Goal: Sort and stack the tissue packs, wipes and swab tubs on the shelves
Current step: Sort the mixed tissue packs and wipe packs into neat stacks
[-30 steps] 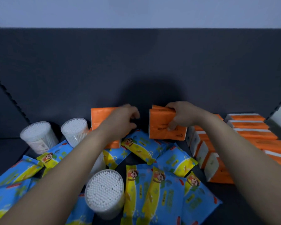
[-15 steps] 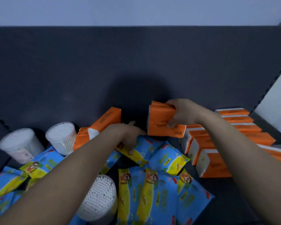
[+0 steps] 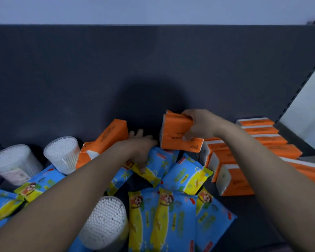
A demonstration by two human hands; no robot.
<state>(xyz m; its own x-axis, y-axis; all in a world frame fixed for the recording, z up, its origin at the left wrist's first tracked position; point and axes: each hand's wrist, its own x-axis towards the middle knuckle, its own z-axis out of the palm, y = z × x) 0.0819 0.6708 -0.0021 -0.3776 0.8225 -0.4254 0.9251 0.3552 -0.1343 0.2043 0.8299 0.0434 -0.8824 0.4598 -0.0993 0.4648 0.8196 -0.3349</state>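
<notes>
The left hand (image 3: 138,148) has left the leaning pack (image 3: 105,140) and now lies straight-fingered on a wipes pack (image 3: 158,166). The right hand (image 3: 200,124) still grips a tissue pack (image 3: 176,131), far middle of the shelf (image 3: 253,215).

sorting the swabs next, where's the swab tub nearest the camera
Head view, bottom edge, left of centre: the swab tub stands upright right beside the row of blue-and-yellow wipes packs on its right, nearer the camera than the left hand.
</notes>
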